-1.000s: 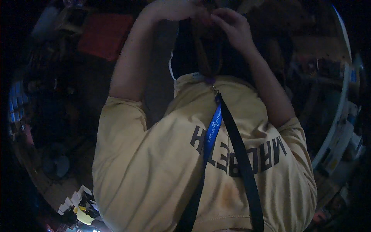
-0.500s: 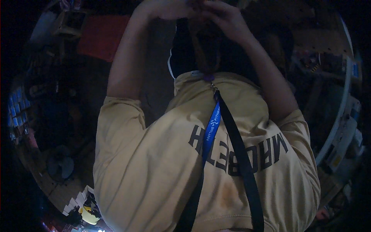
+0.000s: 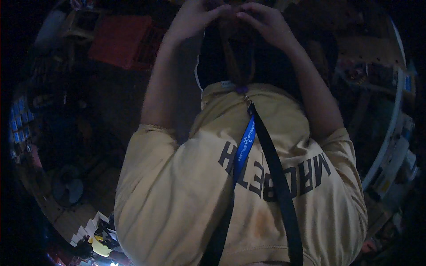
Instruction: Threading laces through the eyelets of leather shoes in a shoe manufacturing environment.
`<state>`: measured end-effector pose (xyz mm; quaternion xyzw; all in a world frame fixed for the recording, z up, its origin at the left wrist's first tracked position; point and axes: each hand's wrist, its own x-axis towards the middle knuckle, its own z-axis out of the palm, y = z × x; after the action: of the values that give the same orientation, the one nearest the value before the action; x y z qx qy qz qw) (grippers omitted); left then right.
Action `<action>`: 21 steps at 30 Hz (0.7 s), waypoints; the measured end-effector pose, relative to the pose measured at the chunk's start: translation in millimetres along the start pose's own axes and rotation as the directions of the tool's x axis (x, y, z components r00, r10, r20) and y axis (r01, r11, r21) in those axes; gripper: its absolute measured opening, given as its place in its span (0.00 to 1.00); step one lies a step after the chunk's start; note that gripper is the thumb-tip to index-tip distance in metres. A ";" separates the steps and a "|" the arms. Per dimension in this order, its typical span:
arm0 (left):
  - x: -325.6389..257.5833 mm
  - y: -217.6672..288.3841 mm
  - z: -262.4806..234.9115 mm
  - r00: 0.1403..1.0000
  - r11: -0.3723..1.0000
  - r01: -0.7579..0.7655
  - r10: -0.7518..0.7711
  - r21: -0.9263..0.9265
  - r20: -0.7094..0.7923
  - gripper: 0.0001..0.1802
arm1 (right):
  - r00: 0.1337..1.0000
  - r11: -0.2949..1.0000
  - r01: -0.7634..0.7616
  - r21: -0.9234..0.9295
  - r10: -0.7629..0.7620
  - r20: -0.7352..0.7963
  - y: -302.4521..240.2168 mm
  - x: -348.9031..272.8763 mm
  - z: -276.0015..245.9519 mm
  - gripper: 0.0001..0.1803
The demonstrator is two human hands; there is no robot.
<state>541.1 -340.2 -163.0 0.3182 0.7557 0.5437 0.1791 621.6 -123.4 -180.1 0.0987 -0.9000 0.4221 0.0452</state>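
Observation:
At the top edge, my left hand (image 3: 195, 20) and my right hand (image 3: 268, 24) face each other a small distance apart. Thumb and fingers are pinched together on each hand. A small dark reddish thing seems to lie between the fingertips, too dim to name. Below the hands a narrow brown band-like thing (image 3: 230, 55) runs down toward my waist in a V shape; whether my fingers grip it, I cannot tell. A lanyard (image 3: 246, 144), blue and black, hangs over my tan shirt (image 3: 177, 204) and ends in a metal clip.
A red plastic crate (image 3: 120, 42) stands to the far left, beside a wooden stool-like frame (image 3: 82, 24). A round fan (image 3: 67, 191) is at lower left. On the right are a brown board (image 3: 368, 46) and a cluttered pale shelf (image 3: 390, 155). The room is dark.
My left hand and forearm have shifted to the right and slightly down, uncovering more of the red crate. The right hand has turned a little, and the fingertips show more distinctly apart.

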 end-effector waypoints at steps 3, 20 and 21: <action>-4.3 -13.4 22.8 0.994 0.983 -0.063 0.046 -0.173 -0.104 0.17 | 1.000 0.999 0.005 -0.031 -0.005 -0.015 8.9 2.6 -0.1 0.14; 13.8 -51.4 31.2 0.964 0.969 -0.106 0.044 -0.225 -0.263 0.06 | 0.984 0.980 0.164 -0.109 -0.154 0.092 3.8 22.5 -15.5 0.08; 14.6 -51.9 31.8 0.971 0.949 -0.084 0.009 -0.304 -0.240 0.06 | 0.988 0.979 0.133 -0.156 -0.118 0.097 -2.9 21.6 -18.8 0.06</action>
<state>535.2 -318.5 -221.5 0.2370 0.6684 0.6941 0.1233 601.1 -113.7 -162.3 0.1698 -0.9245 0.3389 0.0402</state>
